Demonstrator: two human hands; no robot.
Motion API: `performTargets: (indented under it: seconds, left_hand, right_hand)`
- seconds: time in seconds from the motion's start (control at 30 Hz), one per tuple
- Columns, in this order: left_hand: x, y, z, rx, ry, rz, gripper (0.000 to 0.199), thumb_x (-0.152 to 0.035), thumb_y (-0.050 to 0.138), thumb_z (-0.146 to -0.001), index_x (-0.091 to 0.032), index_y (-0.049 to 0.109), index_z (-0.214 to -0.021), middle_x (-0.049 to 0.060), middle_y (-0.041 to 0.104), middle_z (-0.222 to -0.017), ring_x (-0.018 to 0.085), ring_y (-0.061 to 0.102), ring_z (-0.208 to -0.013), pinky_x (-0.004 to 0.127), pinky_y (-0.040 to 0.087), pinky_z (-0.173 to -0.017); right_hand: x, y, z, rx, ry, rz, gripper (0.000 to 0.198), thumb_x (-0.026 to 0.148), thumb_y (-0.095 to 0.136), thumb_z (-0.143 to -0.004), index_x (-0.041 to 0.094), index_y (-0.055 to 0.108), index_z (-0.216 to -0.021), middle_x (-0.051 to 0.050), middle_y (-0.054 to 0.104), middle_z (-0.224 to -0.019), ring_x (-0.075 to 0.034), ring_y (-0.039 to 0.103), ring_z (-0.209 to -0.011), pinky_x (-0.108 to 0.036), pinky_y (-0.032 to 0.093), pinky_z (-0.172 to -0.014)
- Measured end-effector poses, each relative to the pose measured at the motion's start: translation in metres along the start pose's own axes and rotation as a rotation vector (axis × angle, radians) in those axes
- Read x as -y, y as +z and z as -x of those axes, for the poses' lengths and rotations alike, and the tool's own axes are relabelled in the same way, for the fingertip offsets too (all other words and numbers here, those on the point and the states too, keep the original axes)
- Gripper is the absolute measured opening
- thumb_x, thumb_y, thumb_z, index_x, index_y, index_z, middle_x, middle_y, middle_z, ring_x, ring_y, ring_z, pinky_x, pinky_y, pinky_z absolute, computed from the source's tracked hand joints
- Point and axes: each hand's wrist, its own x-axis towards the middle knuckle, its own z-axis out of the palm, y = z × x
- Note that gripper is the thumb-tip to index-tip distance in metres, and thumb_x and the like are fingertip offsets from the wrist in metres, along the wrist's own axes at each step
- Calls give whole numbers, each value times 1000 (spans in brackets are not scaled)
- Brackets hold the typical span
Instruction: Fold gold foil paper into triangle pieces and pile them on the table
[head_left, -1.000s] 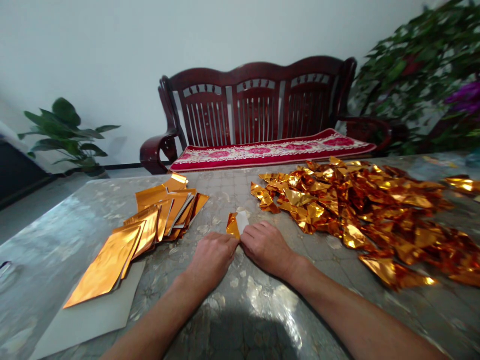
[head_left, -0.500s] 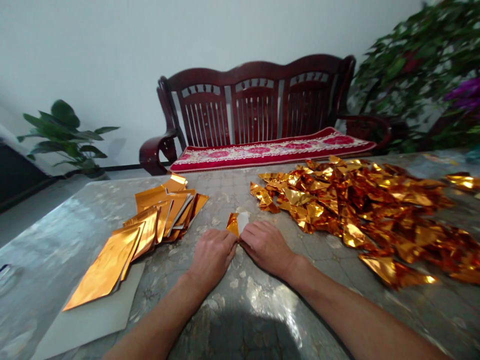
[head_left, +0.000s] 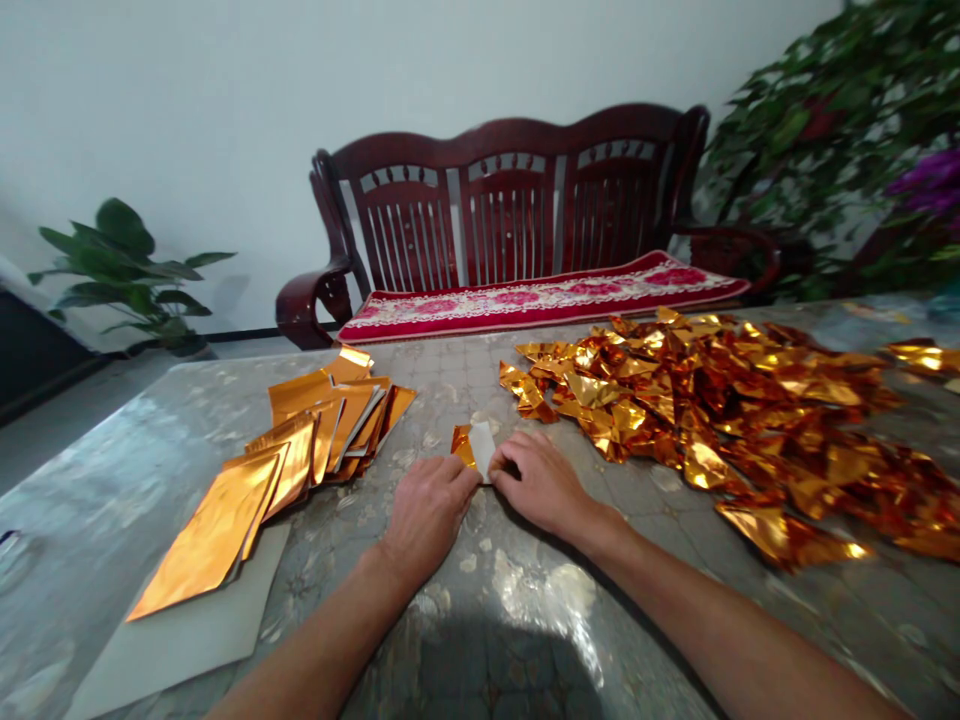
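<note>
A small, partly folded sheet of gold foil paper (head_left: 482, 447) lies on the table in front of me, its white back showing on the right and gold on the left. My left hand (head_left: 433, 502) presses its near left edge, fingers together. My right hand (head_left: 541, 480) pinches the near right edge between thumb and curled fingers. To the left is a fanned stack of flat gold foil sheets (head_left: 217, 520). Right of my hands spreads a large heap of folded gold foil pieces (head_left: 675, 400).
The table (head_left: 420, 650) has a glossy patterned cover. A pale sheet (head_left: 180, 655) lies under the foil stack. Behind the table stands a dark wooden bench (head_left: 510, 220) with a red patterned cushion (head_left: 547, 300). Potted plants (head_left: 127, 270) flank it, and clear plastic (head_left: 862, 322) lies at back right.
My right hand has shifted slightly right, its thumb and fingers now forming a loop. More of the paper's white side shows. My left hand stays nearly in place.
</note>
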Motion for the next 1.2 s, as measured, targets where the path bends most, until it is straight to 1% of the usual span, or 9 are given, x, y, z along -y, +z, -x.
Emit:
performTargets:
  seconds: [0.17,0.3,0.6,0.87,1.03,1.2]
  left_hand:
    - [1,-1,0,-12,51,-16,22,-29,46,-100,-25,66,-91,1,65,-84,21,57,-81,36,35,-75]
    - [0,-2,1,-36,71,21,23,-28,45,-100,-24,65,-89,1,66,-85,20,58,-83,37,36,-83]
    - [-4,-5,2,-57,26,82,20,-28,49,-99,-25,67,-90,1,68,-87,20,59,-86,41,32,-95]
    - [-3,-3,1,-57,-30,165,18,-30,53,-97,-25,67,-89,1,68,-86,21,58,-86,38,34,-87]
    - [-3,-4,0,-50,-59,202,17,-30,54,-96,-26,67,-87,0,67,-86,21,58,-86,39,35,-87]
    - [-3,-5,-2,-41,-114,274,11,-29,60,-92,-25,69,-85,0,68,-85,21,60,-87,37,36,-85]
  right_hand:
    - [0,0,2,29,35,29,7,16,66,-80,23,67,-80,-1,63,-89,-20,52,-93,-32,35,-83]
    - [0,1,3,26,40,35,6,17,66,-80,24,68,-81,-2,62,-91,-21,50,-94,-33,33,-84]
    - [1,2,6,27,38,32,9,19,68,-78,24,68,-85,-3,61,-96,-23,48,-98,-35,33,-84]
    - [3,1,6,43,59,38,12,17,68,-76,24,68,-86,-3,61,-97,-24,48,-99,-36,33,-85]
    - [3,2,6,50,66,32,12,18,67,-77,24,67,-87,-3,61,-99,-24,47,-100,-36,33,-86]
    - [3,2,7,48,62,37,13,18,68,-77,24,66,-89,-3,60,-100,-24,47,-102,-37,33,-88]
